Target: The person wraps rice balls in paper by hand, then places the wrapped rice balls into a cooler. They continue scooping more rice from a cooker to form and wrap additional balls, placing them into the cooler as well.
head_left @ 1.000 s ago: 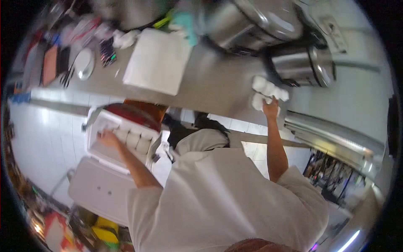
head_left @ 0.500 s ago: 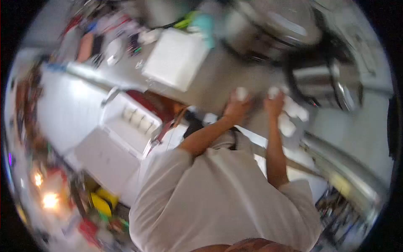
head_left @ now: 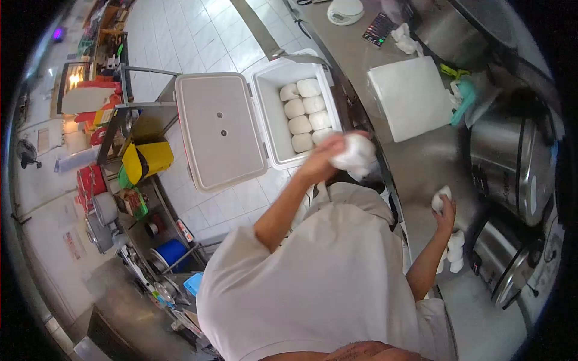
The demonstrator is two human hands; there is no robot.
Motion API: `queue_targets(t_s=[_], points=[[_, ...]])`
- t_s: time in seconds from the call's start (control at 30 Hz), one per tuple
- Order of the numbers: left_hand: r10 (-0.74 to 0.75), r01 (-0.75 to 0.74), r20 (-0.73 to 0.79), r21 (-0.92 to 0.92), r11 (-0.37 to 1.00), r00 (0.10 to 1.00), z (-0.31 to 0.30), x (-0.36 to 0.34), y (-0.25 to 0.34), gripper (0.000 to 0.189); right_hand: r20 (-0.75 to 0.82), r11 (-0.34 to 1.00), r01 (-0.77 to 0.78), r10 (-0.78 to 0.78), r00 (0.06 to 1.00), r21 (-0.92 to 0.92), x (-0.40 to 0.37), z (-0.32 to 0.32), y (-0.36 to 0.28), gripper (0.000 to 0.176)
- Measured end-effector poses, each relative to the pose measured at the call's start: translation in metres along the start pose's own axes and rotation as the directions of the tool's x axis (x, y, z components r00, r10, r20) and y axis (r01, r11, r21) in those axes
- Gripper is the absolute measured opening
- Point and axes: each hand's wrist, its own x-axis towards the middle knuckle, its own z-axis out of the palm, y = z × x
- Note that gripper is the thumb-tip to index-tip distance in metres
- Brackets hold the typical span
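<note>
My left hand (head_left: 326, 157) grips a white rounded bundle (head_left: 354, 155) at the near right corner of an open white cooler (head_left: 278, 159). Blur hides whether that bundle is one piece or two. Inside the cooler, several similar white bundles (head_left: 299, 125) sit in two rows. Over the steel counter (head_left: 421, 174), my right hand (head_left: 446, 212) is closed around a smaller-looking white bundle (head_left: 441, 197). More white bundles (head_left: 455, 251) lie just beyond the right forearm, partly hidden by it. What the bundles are made of or wrapped in cannot be made out.
The cooler's lid (head_left: 220, 135) is folded back to the left. Large steel pots (head_left: 503, 159) line the counter's far side, near a square white stack (head_left: 415, 99). A white scale (head_left: 345, 12) stands farther along. On the left is a cluttered metal shelf (head_left: 111, 135).
My view has turned left toward the cooler. My left hand has moved from the counter to the cooler's edge with a white bundle; my right hand stays over the counter.
</note>
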Motion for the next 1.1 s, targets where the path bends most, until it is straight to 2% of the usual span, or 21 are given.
queue_targets(t_s=[0.07, 0.17, 0.2, 0.27, 0.33, 0.4, 0.47, 0.5, 0.57, 0.63, 0.67, 0.73, 0.77, 0.8, 0.87, 0.9, 0.93, 1.0, 1.03, 1.07, 1.1], points=[[0.218, -0.133, -0.274, 0.298, 0.945, 0.937, -0.038, -0.039, 0.041, 0.049, 0.292, 0.989, 0.144, -0.134, 0.947, -0.014, -0.081, 0.093, -0.055, 0.071], [0.295, 0.089, -0.302, 0.820, 0.566, 0.907, -0.097, -0.050, 0.076, 0.060, 0.817, 0.803, 0.594, -0.310, 0.487, -0.050, -0.191, 0.243, -0.122, 0.075], [0.236, 0.193, -0.352, 0.839, 0.509, 0.906, -0.117, -0.044, 0.075, 0.065, 0.907, 0.506, 0.862, -0.369, 0.202, 0.014, -0.203, 0.294, -0.124, 0.076], [0.129, 0.386, -0.460, 0.843, 0.374, 0.879, -0.160, -0.030, 0.054, 0.074, 0.948, 0.048, 0.994, -0.308, -0.080, 0.099, -0.230, 0.378, -0.109, 0.072], [0.206, 0.211, -0.185, 0.971, -0.111, 0.961, -0.229, -0.013, 0.003, 0.071, 0.994, -0.206, 0.978, -0.102, -0.032, 0.010, -0.237, 0.438, -0.078, 0.056], [0.174, 0.237, -0.184, 0.900, -0.366, 0.967, -0.244, -0.010, -0.014, 0.063, 0.995, -0.469, 0.879, -0.016, 0.095, -0.091, -0.218, 0.469, -0.037, 0.045], [0.150, 0.476, -0.456, 0.787, -0.393, 0.877, -0.225, -0.015, -0.016, 0.053, 0.982, -0.597, 0.782, -0.065, 0.175, -0.179, -0.185, 0.483, 0.007, 0.038], [0.207, 0.526, -0.484, 0.777, -0.345, 0.850, -0.217, -0.014, -0.018, 0.044, 0.967, -0.565, 0.792, -0.045, 0.250, -0.231, -0.168, 0.489, 0.029, 0.036], [-0.032, 0.536, -0.567, 0.794, -0.287, 0.823, -0.236, -0.005, -0.020, 0.041, 0.911, -0.494, 0.790, -0.010, 0.412, -0.362, -0.137, 0.489, 0.055, 0.034], [-0.265, 0.402, -0.492, 0.855, -0.328, 0.830, -0.259, -0.004, -0.020, 0.035, 0.930, -0.276, 0.926, 0.189, 0.315, -0.258, -0.153, 0.490, 0.029, 0.022], [-0.141, 0.485, -0.505, 0.861, -0.152, 0.851, -0.264, -0.013, -0.021, 0.030, 0.956, -0.221, 0.957, 0.180, 0.231, -0.189, -0.154, 0.487, 0.029, 0.020], [0.040, 0.412, -0.411, 0.896, -0.165, 0.911, -0.263, -0.017, -0.013, 0.029, 0.985, 0.259, 0.966, -0.165, 0.050, -0.006, -0.183, 0.436, 0.006, 0.037], [0.130, 0.377, -0.357, 0.908, -0.183, 0.925, -0.260, -0.018, -0.008, 0.028, 0.958, 0.295, 0.955, -0.282, 0.049, 0.038, -0.199, 0.385, -0.020, 0.041], [0.408, 0.322, -0.259, 0.942, -0.095, 0.876, -0.214, -0.024, 0.003, 0.028, 0.918, 0.316, 0.944, -0.395, 0.040, 0.095, -0.221, 0.339, -0.052, 0.045], [0.627, 0.378, -0.293, 0.926, -0.003, 0.722, -0.147, -0.007, 0.007, 0.025, 0.712, 0.386, 0.922, -0.639, 0.292, -0.032, -0.210, 0.238, -0.063, 0.046], [0.696, 0.242, -0.226, 0.967, 0.077, 0.681, -0.127, 0.006, -0.004, 0.023, 0.500, 0.463, 0.858, -0.701, 0.509, -0.224, -0.177, 0.187, -0.038, 0.046], [0.622, 0.132, -0.184, 0.983, 0.130, 0.761, -0.094, 0.023, -0.020, 0.023, 0.278, 0.483, 0.779, -0.746, 0.605, -0.399, -0.152, 0.125, -0.020, 0.053], [0.485, -0.062, -0.070, 0.966, 0.251, 0.872, 0.000, 0.059, -0.061, 0.023, -0.257, 0.538, 0.331, -0.747, 0.613, -0.775, -0.106, 0.002, 0.033, 0.058], [0.332, -0.170, 0.091, 0.961, 0.218, 0.939, 0.045, 0.075, -0.082, 0.024, -0.414, 0.535, 0.109, -0.753, 0.512, -0.838, -0.083, -0.048, 0.078, 0.063], [0.113, -0.084, 0.059, 0.971, 0.224, 0.992, 0.071, 0.088, -0.119, 0.027, -0.592, 0.667, -0.102, -0.568, 0.572, -0.738, -0.106, -0.068, 0.071, 0.065], [-0.014, -0.281, 0.284, 0.956, 0.089, 0.959, 0.101, 0.098, -0.154, 0.036, -0.616, 0.682, -0.180, -0.476, 0.628, -0.709, -0.102, -0.082, 0.083, 0.067]])
